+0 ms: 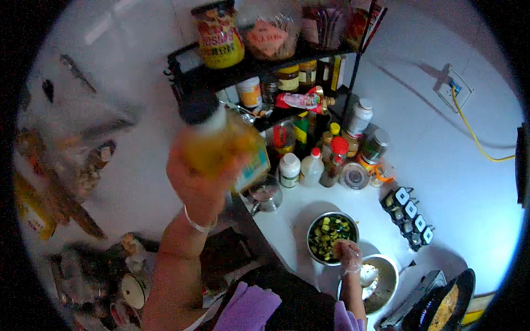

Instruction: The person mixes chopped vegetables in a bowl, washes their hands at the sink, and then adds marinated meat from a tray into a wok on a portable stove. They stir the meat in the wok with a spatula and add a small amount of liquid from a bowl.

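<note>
My left hand (193,171) is raised in front of the shelf, its fingers wrapped around a big jar (204,146) with a dark lid, yellowish contents and a pale blue-green label. Motion smears the jar, so its exact contents are unclear. Lower right, my right hand (349,255) hovers at the edge of a metal bowl (309,248) of chopped green vegetables (330,229). Something thin and clear wraps its wrist. Its fingers are too small and dim to read. Beside that wrist, a second metal bowl (390,287) contains something white (369,276), partly hidden by my arm.
A black shelf (265,69) carries jars and packets, with several bottles (312,165) below it. A glass pitcher (266,197) stands at the counter's edge. A black spice rack (407,218) lies along the right wall. A pan (450,303) with browned food sits on a stove at lower right.
</note>
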Action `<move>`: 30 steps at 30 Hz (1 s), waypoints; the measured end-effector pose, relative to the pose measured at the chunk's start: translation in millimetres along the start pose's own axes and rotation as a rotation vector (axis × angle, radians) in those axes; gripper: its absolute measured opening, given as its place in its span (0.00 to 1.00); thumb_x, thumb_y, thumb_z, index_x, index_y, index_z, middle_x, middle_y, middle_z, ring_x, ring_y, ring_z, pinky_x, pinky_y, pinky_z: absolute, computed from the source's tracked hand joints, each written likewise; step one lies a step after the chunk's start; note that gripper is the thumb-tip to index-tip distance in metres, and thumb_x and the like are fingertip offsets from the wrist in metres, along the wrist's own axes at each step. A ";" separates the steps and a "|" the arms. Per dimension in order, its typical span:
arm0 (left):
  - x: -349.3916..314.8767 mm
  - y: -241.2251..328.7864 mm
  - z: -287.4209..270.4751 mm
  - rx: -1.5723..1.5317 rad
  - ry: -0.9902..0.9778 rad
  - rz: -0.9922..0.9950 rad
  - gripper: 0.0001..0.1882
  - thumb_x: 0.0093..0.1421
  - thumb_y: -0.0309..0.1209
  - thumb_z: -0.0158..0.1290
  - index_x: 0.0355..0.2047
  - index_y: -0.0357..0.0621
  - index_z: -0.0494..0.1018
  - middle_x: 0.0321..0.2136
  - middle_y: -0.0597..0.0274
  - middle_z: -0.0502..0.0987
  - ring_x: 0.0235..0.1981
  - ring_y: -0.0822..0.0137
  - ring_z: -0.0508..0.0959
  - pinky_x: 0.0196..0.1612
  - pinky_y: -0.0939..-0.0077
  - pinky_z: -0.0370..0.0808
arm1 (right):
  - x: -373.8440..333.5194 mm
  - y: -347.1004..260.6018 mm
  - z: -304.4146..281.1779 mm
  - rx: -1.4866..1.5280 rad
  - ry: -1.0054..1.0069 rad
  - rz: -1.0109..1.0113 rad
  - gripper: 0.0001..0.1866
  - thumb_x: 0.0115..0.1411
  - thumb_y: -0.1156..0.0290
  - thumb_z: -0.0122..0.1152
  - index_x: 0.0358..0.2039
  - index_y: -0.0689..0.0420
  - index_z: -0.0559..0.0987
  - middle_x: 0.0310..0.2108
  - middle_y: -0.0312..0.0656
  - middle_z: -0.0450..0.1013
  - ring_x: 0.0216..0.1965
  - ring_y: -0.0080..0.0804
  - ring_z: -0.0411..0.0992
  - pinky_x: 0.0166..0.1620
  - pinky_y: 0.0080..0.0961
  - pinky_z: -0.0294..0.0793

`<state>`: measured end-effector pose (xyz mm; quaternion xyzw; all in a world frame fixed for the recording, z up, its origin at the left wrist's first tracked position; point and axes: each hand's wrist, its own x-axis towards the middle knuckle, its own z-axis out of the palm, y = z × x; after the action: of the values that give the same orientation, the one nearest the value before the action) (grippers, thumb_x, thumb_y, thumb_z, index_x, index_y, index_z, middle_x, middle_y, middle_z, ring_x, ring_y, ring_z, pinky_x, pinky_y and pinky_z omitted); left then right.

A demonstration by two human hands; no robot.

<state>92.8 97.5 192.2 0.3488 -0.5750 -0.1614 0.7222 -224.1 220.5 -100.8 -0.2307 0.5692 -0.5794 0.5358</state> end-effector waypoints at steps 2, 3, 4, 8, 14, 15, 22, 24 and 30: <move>41.1 -4.8 2.3 0.083 0.088 0.078 0.27 0.43 0.30 0.70 0.42 0.39 0.70 0.35 0.61 0.77 0.34 0.71 0.77 0.38 0.77 0.76 | 11.9 35.5 -26.6 0.106 -0.033 -0.140 0.10 0.57 0.68 0.60 0.33 0.61 0.79 0.28 0.40 0.76 0.28 0.27 0.72 0.31 0.21 0.70; 58.6 -4.4 6.7 0.085 0.126 0.061 0.26 0.43 0.30 0.70 0.41 0.39 0.71 0.35 0.62 0.77 0.33 0.71 0.77 0.37 0.77 0.75 | 16.3 33.1 -23.2 0.109 -0.047 -0.127 0.10 0.56 0.67 0.61 0.31 0.61 0.79 0.28 0.40 0.75 0.28 0.27 0.72 0.29 0.21 0.69; 73.5 -3.9 8.8 0.085 0.164 0.043 0.25 0.43 0.30 0.70 0.40 0.38 0.71 0.34 0.62 0.78 0.33 0.72 0.77 0.37 0.76 0.75 | 12.5 30.9 -22.7 0.084 0.004 -0.091 0.09 0.56 0.67 0.62 0.29 0.60 0.78 0.28 0.39 0.75 0.27 0.26 0.72 0.29 0.21 0.68; 103.5 4.7 13.6 0.354 0.229 0.192 0.22 0.43 0.34 0.70 0.34 0.38 0.73 0.29 0.61 0.78 0.31 0.71 0.77 0.36 0.74 0.74 | 12.8 39.3 -27.3 0.200 -0.020 -0.141 0.07 0.56 0.70 0.63 0.28 0.59 0.77 0.27 0.39 0.75 0.26 0.27 0.72 0.29 0.23 0.70; 139.3 -19.3 3.0 0.750 0.415 0.430 0.23 0.39 0.39 0.70 0.29 0.37 0.74 0.26 0.54 0.76 0.27 0.54 0.76 0.34 0.63 0.72 | -3.1 3.7 -19.3 0.242 -0.038 -0.082 0.07 0.56 0.68 0.62 0.29 0.59 0.77 0.25 0.36 0.73 0.25 0.25 0.69 0.28 0.21 0.68; 145.7 -20.6 2.8 0.741 0.400 0.406 0.24 0.39 0.40 0.70 0.29 0.37 0.74 0.27 0.53 0.76 0.29 0.53 0.76 0.35 0.63 0.72 | -7.1 -1.2 -17.1 0.247 -0.029 -0.112 0.08 0.56 0.68 0.62 0.30 0.59 0.77 0.25 0.36 0.72 0.24 0.25 0.69 0.27 0.21 0.67; 189.7 -32.8 3.8 0.569 0.332 0.225 0.30 0.38 0.43 0.70 0.34 0.32 0.74 0.36 0.45 0.75 0.42 0.49 0.74 0.47 0.58 0.67 | -0.4 20.6 -29.2 0.187 -0.067 -0.195 0.11 0.56 0.65 0.62 0.27 0.59 0.76 0.22 0.36 0.70 0.20 0.23 0.63 0.23 0.20 0.60; 195.4 -39.8 1.5 0.690 0.376 0.277 0.33 0.38 0.44 0.69 0.37 0.29 0.72 0.40 0.43 0.74 0.47 0.48 0.71 0.52 0.55 0.64 | -1.2 19.9 -28.9 0.170 -0.075 -0.157 0.10 0.56 0.66 0.61 0.27 0.60 0.75 0.22 0.37 0.70 0.20 0.23 0.63 0.24 0.20 0.61; 195.8 -51.6 16.2 1.147 0.612 0.485 0.38 0.46 0.47 0.63 0.45 0.26 0.67 0.47 0.38 0.69 0.55 0.45 0.62 0.57 0.48 0.57 | -0.8 8.9 -26.6 0.107 -0.098 -0.090 0.10 0.59 0.64 0.58 0.33 0.58 0.78 0.27 0.35 0.73 0.29 0.26 0.71 0.31 0.21 0.70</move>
<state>142.3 -68.1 298.7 0.5667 -0.4019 0.4397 0.5692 -244.0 234.1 -115.2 -0.2553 0.4994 -0.6205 0.5481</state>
